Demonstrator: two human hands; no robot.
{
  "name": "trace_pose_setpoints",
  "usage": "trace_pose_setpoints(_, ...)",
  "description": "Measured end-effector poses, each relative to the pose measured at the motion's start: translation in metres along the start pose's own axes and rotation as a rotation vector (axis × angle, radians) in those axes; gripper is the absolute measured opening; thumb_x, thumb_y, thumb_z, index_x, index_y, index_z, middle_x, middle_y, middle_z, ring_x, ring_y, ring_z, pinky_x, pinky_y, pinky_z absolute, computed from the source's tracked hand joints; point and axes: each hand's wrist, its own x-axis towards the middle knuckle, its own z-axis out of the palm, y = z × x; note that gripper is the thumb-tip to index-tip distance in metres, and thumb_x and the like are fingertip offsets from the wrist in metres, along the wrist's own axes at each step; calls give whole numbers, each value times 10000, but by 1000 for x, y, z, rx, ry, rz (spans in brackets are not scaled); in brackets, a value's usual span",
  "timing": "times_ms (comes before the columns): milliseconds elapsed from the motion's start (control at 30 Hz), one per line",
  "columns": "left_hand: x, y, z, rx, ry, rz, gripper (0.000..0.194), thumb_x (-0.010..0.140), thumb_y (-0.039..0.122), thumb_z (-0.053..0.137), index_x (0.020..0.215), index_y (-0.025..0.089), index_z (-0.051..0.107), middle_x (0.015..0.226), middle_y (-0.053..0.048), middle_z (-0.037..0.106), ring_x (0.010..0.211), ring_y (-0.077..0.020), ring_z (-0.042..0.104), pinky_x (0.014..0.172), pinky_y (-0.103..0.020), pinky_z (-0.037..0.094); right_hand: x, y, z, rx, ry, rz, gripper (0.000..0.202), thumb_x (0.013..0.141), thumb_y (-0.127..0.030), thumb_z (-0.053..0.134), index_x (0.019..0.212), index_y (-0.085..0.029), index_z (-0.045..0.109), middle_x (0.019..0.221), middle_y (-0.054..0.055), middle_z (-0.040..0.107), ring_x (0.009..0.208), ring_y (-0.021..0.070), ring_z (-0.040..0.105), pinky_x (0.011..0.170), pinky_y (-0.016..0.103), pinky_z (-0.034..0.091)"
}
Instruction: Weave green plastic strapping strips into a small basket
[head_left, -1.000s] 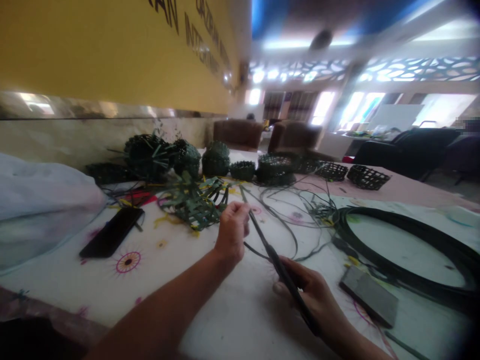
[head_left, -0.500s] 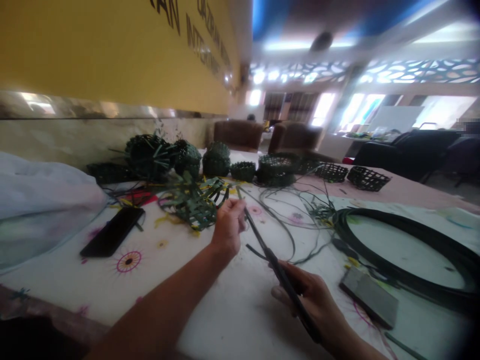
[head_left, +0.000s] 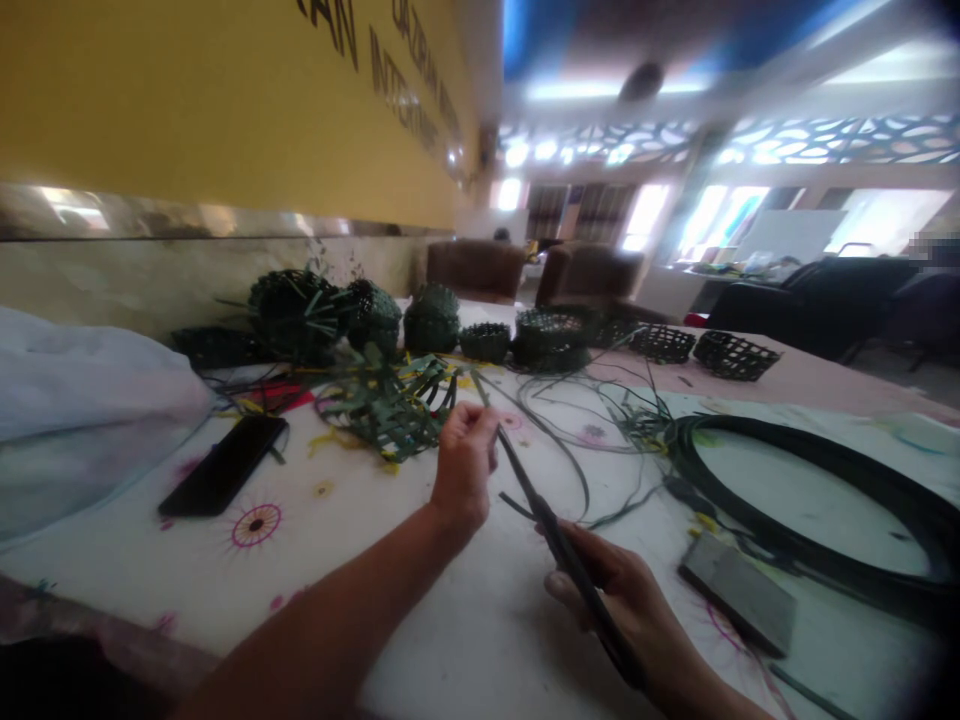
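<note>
Your cloth-covered bench [head_left: 420, 640] carries: black phone [head_left: 223, 466], 10 o'clock; partly woven piece [head_left: 397, 415], 11 o'clock; woven baskets [head_left: 486, 342], far side, 11 to 1 o'clock; dark coil [head_left: 847, 577] and grey block [head_left: 739, 592], 2 o'clock.

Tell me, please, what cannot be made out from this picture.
All in the head view:
- Where the dark tool ends near the strip: hidden by the left hand.
- The black coil's far right side: cut off by the picture's edge and lost in shadow.
- The wall lettering: blurred, and cropped at the top.
- The whitish bag's contents: veiled by the bag itself.
</note>
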Motion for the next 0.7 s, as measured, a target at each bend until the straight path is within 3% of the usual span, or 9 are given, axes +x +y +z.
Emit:
trace_pose_setpoints(267, 7, 1, -5, -73, 13, -22, 314, 728, 291, 672, 656, 189, 385, 482, 110, 257, 377, -23, 178, 373, -172, 116, -1, 0, 0, -47, -48, -7, 432, 792, -535, 625, 969, -145, 677, 618, -43, 356, 486, 90, 349, 431, 213, 319)
trace_pose_setpoints(467, 9, 5, -7, -23, 12, 36, 311, 748, 285, 659, 653, 191, 379, 477, 107, 254, 375, -27, 182, 372, -178, 127, 1, 9, 3, -55, 31, -35, 517, 748, -502, 682, 1133, -157, 673, 636, -31, 442, 555, 119, 387, 498, 231, 360)
trace_pose_setpoints(700, 0, -2, -1, 3, 2, -19, 344, 728, 319, 686, 648, 195, 375, 479, 104, 279, 374, -28, 197, 367, -178, 117, 5, 12, 1, 19, 21, -27, 551, 731, -478, 708, 1190, -180, 646, 734, -6, 518, 683, 167, 471, 625, 265, 424)
